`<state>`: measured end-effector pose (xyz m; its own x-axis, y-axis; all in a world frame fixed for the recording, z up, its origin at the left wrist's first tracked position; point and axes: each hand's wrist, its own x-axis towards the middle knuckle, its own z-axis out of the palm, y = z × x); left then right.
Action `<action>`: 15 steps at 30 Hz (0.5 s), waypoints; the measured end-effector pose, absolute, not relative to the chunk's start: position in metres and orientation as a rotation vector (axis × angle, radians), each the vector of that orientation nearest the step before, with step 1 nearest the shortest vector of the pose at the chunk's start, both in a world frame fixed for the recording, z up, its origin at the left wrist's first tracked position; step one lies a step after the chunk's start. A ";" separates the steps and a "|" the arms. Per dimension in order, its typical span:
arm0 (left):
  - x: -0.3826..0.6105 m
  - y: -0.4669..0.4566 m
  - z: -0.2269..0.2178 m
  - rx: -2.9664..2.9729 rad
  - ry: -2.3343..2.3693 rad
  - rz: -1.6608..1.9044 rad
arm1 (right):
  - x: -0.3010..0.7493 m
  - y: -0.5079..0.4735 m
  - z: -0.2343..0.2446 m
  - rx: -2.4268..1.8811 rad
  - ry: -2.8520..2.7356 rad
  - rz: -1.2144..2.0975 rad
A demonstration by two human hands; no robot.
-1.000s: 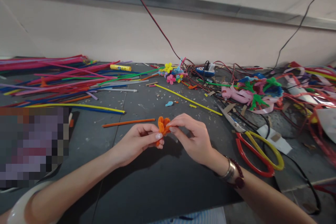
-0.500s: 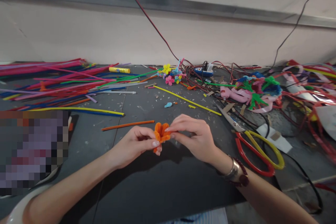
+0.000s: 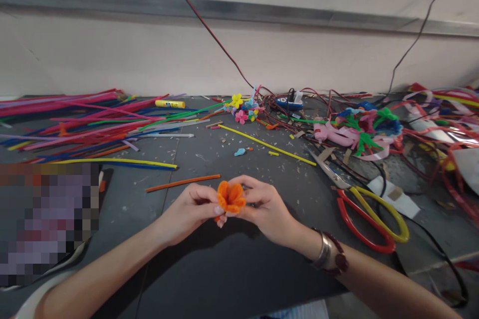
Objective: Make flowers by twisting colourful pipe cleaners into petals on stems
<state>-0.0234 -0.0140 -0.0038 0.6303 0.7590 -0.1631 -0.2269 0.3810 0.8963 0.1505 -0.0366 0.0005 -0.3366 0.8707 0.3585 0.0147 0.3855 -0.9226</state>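
gripping a small orange flower (image 3: 231, 197) of twisted pipe cleaner from both sides, with the left hand (image 3: 189, 212) and right hand (image 3: 271, 211) curled around it, neither clenched nor released. bringing the fingertips together under and behind the petals, the exact contact partly hidden by the flower itself. holding it just above the dark table (image 3: 239, 271), centred in front of the body, apparently for an even pinch from each side and to stop the petal loops from springing apart. keeping both forearms low and angled inward, seemingly for steadiness. wearing a bangle (image 3: 322, 251) and a beaded bracelet (image 3: 340, 259) on the right wrist, well clear of the flower. leaving a lone orange pipe cleaner (image 3: 183, 183) lying just beyond the left hand, perhaps within easy reach on purpose. keeping other supplies farther off: long pipe cleaners (image 3: 86, 122) fanned out at the far left, a yellow glue stick (image 3: 170, 104) near their back edge, a yellow pipe cleaner (image 3: 267, 145) slanting across mid-table, small finished-looking flowers (image 3: 241, 112) bunched toward the back, and scissors (image 3: 368, 223) with red and yellow handles resting off to the right, seemingly out of the hands' way.
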 end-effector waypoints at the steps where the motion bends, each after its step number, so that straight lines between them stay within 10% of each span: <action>1: -0.023 -0.014 -0.004 0.988 0.626 0.676 | 0.150 -0.037 0.000 -0.792 -1.657 1.109; 15: -0.014 -0.021 0.000 0.815 0.607 0.683 | 0.143 -0.046 -0.001 -0.754 -1.587 0.984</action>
<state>-0.0143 -0.0213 0.0001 0.6320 0.7429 -0.2209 -0.3067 0.5015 0.8090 0.1428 -0.0457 -0.0009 -0.2282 0.8630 0.4507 -0.0198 0.4587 -0.8884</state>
